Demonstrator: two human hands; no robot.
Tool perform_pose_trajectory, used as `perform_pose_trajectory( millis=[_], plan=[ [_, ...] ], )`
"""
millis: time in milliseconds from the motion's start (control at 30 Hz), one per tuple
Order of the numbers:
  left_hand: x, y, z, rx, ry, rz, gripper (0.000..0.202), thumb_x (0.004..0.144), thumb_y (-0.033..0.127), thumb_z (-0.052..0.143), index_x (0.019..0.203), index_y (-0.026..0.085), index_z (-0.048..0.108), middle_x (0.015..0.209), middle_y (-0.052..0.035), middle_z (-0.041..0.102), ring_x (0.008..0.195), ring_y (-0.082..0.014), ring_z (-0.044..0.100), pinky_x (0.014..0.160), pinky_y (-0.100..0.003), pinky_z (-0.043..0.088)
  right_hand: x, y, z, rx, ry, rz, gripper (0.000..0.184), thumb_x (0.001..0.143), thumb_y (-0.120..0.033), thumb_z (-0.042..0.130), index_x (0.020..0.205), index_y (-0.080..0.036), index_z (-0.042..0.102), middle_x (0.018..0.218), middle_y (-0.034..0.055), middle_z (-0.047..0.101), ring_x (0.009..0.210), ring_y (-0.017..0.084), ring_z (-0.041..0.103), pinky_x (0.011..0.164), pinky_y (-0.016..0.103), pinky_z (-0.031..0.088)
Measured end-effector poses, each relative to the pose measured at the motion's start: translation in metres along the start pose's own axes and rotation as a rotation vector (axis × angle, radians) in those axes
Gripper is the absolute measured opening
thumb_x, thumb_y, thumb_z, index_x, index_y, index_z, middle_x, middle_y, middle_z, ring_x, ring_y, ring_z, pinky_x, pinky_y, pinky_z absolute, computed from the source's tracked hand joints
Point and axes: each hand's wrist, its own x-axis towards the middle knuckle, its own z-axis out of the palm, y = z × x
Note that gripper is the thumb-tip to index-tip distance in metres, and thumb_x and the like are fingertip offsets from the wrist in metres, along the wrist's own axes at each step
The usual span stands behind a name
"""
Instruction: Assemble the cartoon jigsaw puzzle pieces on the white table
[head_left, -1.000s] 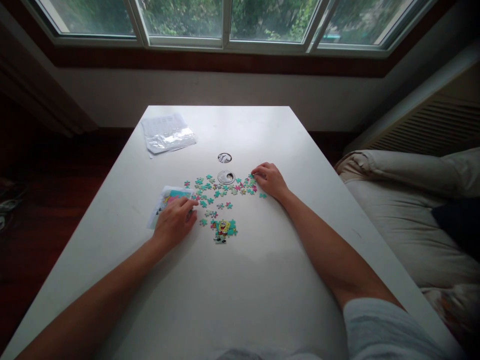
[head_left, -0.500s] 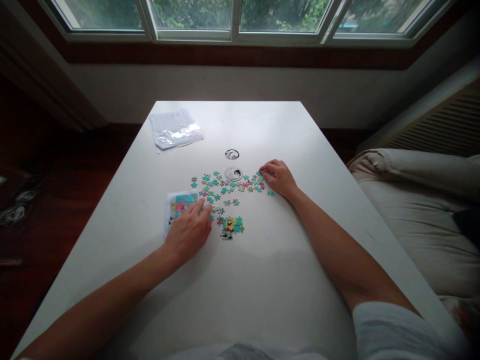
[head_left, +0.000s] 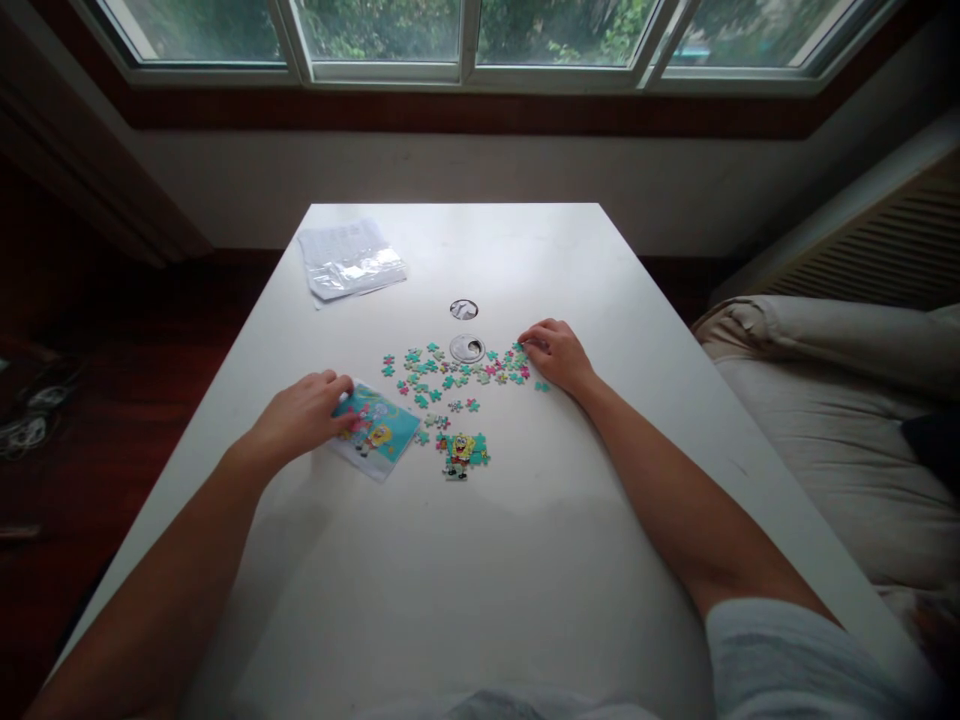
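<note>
Slanting picture card [head_left: 385, 436], corner nearward, long axis unclear

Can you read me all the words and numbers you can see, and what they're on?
No words, brands or numbers can be read.
White paper, far left: faint marks, too blurred to read.
Picture in the left hand: cartoons, no readable text.
Puzzle pieces: no readable text.
</note>
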Motion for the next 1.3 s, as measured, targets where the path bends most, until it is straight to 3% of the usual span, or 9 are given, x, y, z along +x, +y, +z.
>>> perform_pose_trajectory(
  millis=[200, 300, 367, 467, 600, 733, 833, 1167, 1300],
  plan=[
    [-0.009, 0.01, -0.017, 0.089, -0.012, -0.086, 0.028, 0.09, 0.05, 0.056, 0.086, 0.024, 0.068, 0.092, -0.0044, 0.068, 0.079, -0.0225, 0.064, 0.066, -0.031, 0.045, 0.0, 0.002, 0.001, 0.016, -0.003, 0.002, 0.019, 0.087, -0.023, 0.061, 0.097, -0.025, 0.077, 0.1, 0.0084, 0.066, 0.098, 0.028, 0.057, 0.093, 0.046, 0.047],
    [-0.008, 0.018, -0.022, 0.09, 0.069, -0.048, 0.032, 0.097, 0.046, 0.045, 0.093, 0.025, 0.068, 0.095, -0.0046, 0.07, 0.082, -0.0222, 0.065, 0.068, -0.03, 0.045, 0.001, 0.001, 0.001, 0.022, 0.002, -0.005, 0.019, 0.087, -0.023, 0.062, 0.096, -0.025, 0.077, 0.1, 0.0085, 0.066, 0.098, 0.028, 0.057, 0.093, 0.046, 0.047],
    [-0.009, 0.022, -0.023, 0.081, 0.092, 0.015, 0.031, 0.099, 0.044, 0.044, 0.102, 0.025, 0.069, 0.101, -0.0053, 0.071, 0.089, -0.0233, 0.065, 0.073, -0.031, 0.046, 0.001, 0.001, 0.001, 0.02, 0.005, -0.008, 0.019, 0.086, -0.023, 0.062, 0.096, -0.025, 0.077, 0.1, 0.0084, 0.067, 0.098, 0.028, 0.057, 0.092, 0.045, 0.048],
    [-0.012, 0.028, -0.023, 0.035, -0.003, 0.164, 0.031, 0.099, 0.043, 0.047, 0.112, 0.027, 0.069, 0.103, -0.0056, 0.071, 0.094, -0.0243, 0.066, 0.081, -0.034, 0.047, 0.001, 0.002, 0.002, 0.015, 0.007, -0.011, 0.019, 0.086, -0.022, 0.062, 0.096, -0.025, 0.077, 0.099, 0.0082, 0.066, 0.098, 0.028, 0.056, 0.091, 0.044, 0.048],
    [-0.016, 0.046, -0.026, -0.1, -0.1, 0.297, 0.029, 0.101, 0.043, 0.046, 0.111, 0.029, 0.07, 0.102, -0.0045, 0.071, 0.094, -0.0232, 0.066, 0.081, -0.032, 0.047, 0.001, 0.005, 0.003, 0.005, 0.003, -0.005, 0.018, 0.086, -0.023, 0.063, 0.097, -0.025, 0.077, 0.1, 0.0079, 0.066, 0.097, 0.027, 0.056, 0.093, 0.045, 0.047],
    [-0.018, 0.063, -0.027, -0.247, -0.131, 0.459, 0.029, 0.104, 0.041, 0.042, 0.117, 0.03, 0.066, 0.116, -0.0036, 0.07, 0.105, -0.021, 0.065, 0.091, -0.031, 0.047, 0.0, 0.004, 0.003, 0.011, 0.0, -0.001, 0.019, 0.087, -0.024, 0.062, 0.097, -0.026, 0.077, 0.099, 0.0078, 0.066, 0.097, 0.028, 0.056, 0.093, 0.046, 0.046],
    [-0.026, 0.07, -0.025, -0.232, -0.157, 0.444, 0.024, 0.101, 0.04, 0.049, 0.115, 0.029, 0.067, 0.122, -0.0045, 0.067, 0.111, -0.0231, 0.063, 0.095, -0.033, 0.048, 0.0, 0.003, 0.002, 0.016, 0.007, -0.005, 0.019, 0.087, -0.023, 0.062, 0.097, -0.026, 0.077, 0.099, 0.008, 0.066, 0.097, 0.028, 0.056, 0.093, 0.046, 0.046],
    [-0.052, 0.095, -0.037, -0.184, -0.327, 0.354, 0.021, 0.098, 0.037, 0.054, 0.112, 0.026, 0.066, 0.112, -0.0074, 0.064, 0.103, -0.0242, 0.064, 0.088, -0.034, 0.049, 0.0, 0.005, 0.003, 0.006, 0.007, -0.012, 0.019, 0.086, -0.024, 0.062, 0.097, -0.025, 0.077, 0.099, 0.0081, 0.067, 0.096, 0.027, 0.057, 0.09, 0.044, 0.048],
    [-0.051, 0.096, -0.036, -0.181, -0.292, 0.274, 0.016, 0.095, 0.037, 0.061, 0.104, 0.026, 0.069, 0.109, -0.0057, 0.066, 0.104, -0.0242, 0.065, 0.089, -0.033, 0.049, 0.0, 0.005, 0.003, 0.015, 0.012, -0.019, 0.019, 0.085, -0.023, 0.063, 0.096, -0.025, 0.077, 0.098, 0.0077, 0.067, 0.096, 0.027, 0.057, 0.089, 0.044, 0.048]
  ],
)
